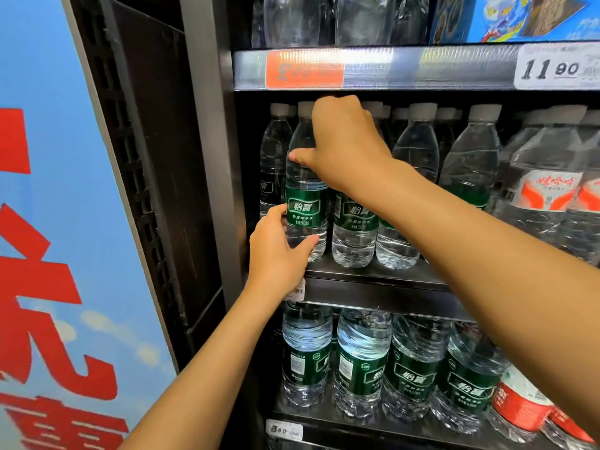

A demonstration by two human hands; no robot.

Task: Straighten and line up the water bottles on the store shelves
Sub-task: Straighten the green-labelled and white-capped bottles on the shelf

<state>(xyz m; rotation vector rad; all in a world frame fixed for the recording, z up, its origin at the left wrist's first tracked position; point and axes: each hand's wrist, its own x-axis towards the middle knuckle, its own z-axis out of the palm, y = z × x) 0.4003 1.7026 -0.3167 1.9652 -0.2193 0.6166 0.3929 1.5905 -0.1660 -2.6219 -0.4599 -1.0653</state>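
A dark metal store shelf unit (376, 289) is seen beside a blue wall poster with red lettering (48, 222), its tiers stocked with bottled water. At the left end of the middle tier, a clear plastic water bottle with a green label and grey cap (306, 203) is held at both ends: the right hand (344, 141) is curled over its shoulder and neck, thumb pressed to the front, while the left hand (276, 254) is wrapped around its base, thumb across the front and fingers behind. The bottle is stood at the shelf's front lip, label outward, touching or just beside a matching green-labelled neighbour (354, 228) to its right. Whether its base is fully seated cannot be told.

A risk is judged here: with the bottle so near the lip, an uneven twist or push could tip it off the edge, or knock the neighbouring bottles out of line. White-and-red labelled bottles (545, 196) are stocked further right.
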